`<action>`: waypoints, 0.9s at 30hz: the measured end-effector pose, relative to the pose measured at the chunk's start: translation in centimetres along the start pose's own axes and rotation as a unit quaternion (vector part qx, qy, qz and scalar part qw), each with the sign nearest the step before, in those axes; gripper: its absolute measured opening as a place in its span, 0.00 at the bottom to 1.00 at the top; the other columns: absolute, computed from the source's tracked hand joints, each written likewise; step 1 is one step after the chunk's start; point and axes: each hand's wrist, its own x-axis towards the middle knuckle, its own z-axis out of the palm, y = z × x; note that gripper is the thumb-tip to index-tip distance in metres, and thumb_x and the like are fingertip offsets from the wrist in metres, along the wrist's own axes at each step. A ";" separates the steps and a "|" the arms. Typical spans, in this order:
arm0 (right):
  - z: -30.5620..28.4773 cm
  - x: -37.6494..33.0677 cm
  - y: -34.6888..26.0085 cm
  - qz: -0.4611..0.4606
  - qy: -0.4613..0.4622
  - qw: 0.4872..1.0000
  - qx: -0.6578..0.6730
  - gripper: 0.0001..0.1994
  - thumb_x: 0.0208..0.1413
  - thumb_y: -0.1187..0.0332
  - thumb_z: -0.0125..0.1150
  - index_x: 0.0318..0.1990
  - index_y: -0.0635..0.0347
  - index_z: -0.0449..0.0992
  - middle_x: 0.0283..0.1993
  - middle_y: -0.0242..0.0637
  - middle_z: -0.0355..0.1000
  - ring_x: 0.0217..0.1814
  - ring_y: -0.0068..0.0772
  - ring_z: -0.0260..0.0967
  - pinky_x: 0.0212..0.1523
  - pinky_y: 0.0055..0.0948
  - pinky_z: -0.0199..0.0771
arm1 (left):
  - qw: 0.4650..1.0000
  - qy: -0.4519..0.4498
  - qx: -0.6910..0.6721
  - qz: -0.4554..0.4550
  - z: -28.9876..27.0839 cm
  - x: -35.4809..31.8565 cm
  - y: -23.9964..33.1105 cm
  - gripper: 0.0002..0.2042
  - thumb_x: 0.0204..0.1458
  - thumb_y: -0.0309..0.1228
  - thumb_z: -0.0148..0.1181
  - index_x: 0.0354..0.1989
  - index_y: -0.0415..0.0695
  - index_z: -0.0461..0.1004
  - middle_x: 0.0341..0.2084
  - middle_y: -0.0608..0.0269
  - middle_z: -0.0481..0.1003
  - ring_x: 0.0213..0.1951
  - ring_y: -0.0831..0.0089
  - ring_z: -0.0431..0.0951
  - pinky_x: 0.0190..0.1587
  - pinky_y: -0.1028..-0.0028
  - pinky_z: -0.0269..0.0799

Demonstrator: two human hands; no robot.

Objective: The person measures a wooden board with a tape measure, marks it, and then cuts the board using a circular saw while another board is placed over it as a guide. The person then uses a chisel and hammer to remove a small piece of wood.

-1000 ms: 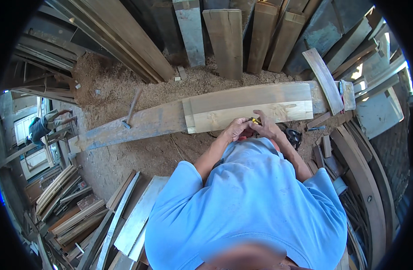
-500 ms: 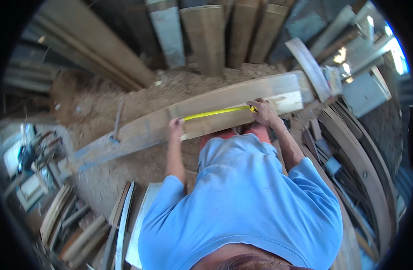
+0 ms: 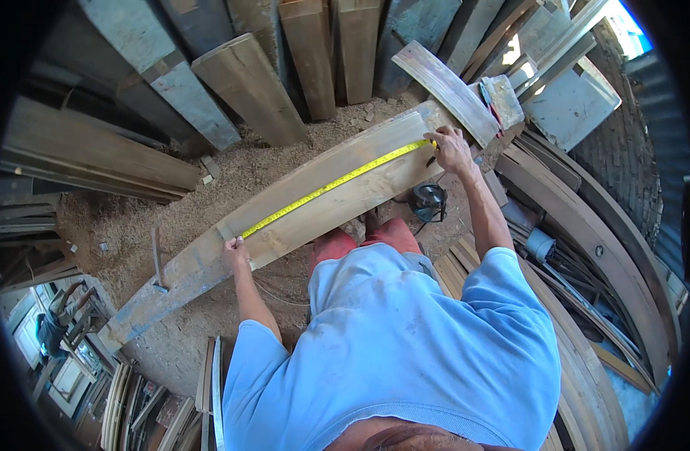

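Weathered planks (image 3: 307,56) lean side by side at the far edge, their feet sunk in a sawdust floor (image 3: 285,154). To the right, curved wooden strips (image 3: 600,225) sweep toward the near side, and a round black object (image 3: 427,201) (possibly a power tool, too small to tell) lies on the ground. More stacked boards (image 3: 97,161) sit far left.

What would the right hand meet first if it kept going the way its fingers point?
Probably the curved grey board just beyond the plank's end; the right hand points up-left toward it, though depth is unclear.
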 end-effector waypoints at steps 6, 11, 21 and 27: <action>1.2 1.7 5.0 -0.041 0.024 0.999 0.008 0.20 0.57 0.65 0.66 0.58 0.37 0.82 0.62 0.39 0.70 0.68 0.51 0.62 0.67 0.46 0.69 | 0.996 0.031 -0.042 -0.070 0.3 -0.2 0.7 0.09 0.62 0.30 0.66 0.42 0.35 0.78 0.31 0.61 0.79 0.32 0.74 0.75 0.37 0.70 0.74; 1.8 1.9 6.0 -0.073 0.054 0.995 0.043 0.24 0.50 0.71 0.71 0.57 0.39 0.82 0.63 0.39 0.70 0.69 0.51 0.61 0.66 0.46 0.69 | 0.993 0.080 -0.007 -0.087 1.2 -0.5 0.8 0.09 0.62 0.28 0.65 0.44 0.35 0.77 0.33 0.60 0.79 0.34 0.74 0.75 0.39 0.71 0.73; 2.0 1.9 7.1 -0.091 0.080 0.991 0.060 0.27 0.47 0.74 0.71 0.57 0.38 0.81 0.63 0.40 0.69 0.69 0.52 0.61 0.65 0.47 0.70 | 0.977 0.093 -0.149 -0.117 2.0 0.1 0.8 0.08 0.62 0.26 0.64 0.43 0.39 0.72 0.20 0.69 0.70 0.16 0.81 0.63 0.16 0.75 0.55; 1.8 2.1 7.4 -0.109 0.077 0.989 0.067 0.25 0.49 0.74 0.69 0.56 0.37 0.82 0.62 0.39 0.69 0.69 0.53 0.61 0.64 0.46 0.71 | 0.973 0.084 -0.162 -0.142 2.2 -1.7 2.8 0.08 0.62 0.25 0.64 0.45 0.39 0.71 0.20 0.69 0.70 0.16 0.80 0.63 0.16 0.75 0.56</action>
